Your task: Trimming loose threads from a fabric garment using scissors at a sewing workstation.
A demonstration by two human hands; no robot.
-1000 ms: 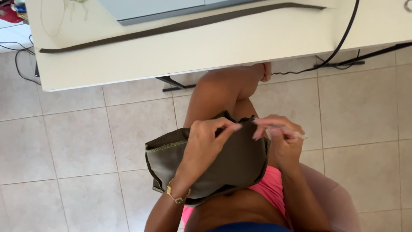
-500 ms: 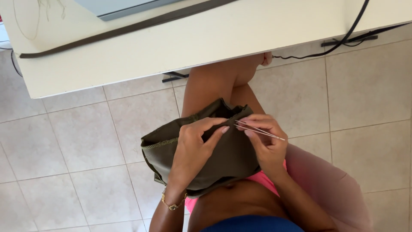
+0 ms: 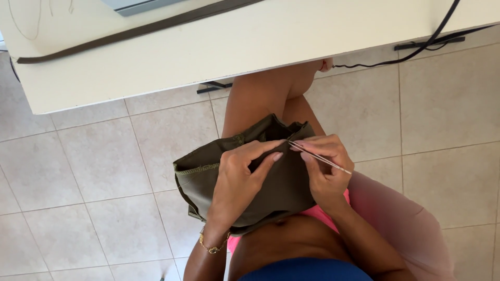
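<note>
Below the edge of a white table [image 3: 250, 47], on the seated person's lap, lies a bunched olive-green cloth [image 3: 237, 177] with a stitched hem showing along its left side. Both hands work at its upper edge. On that edge the left hand [image 3: 240, 174] rests with its fingers curled, thumb and forefinger pressed together on a fold of the cloth near the top. Just beside it, the right hand [image 3: 324, 169] pinches a thin metal tool [image 3: 319, 157] between thumb and fingertips; the tool slants down to the right, and its upper tip touches the cloth right beside the left fingertips. A gold bracelet [image 3: 211, 245] circles the left wrist. Pink shorts [image 3: 320, 214] show under the cloth's lower right edge. Pale floor tiles [image 3: 94, 171] surround the legs, and a black cable [image 3: 411, 52] runs from under the table at upper right.
</note>
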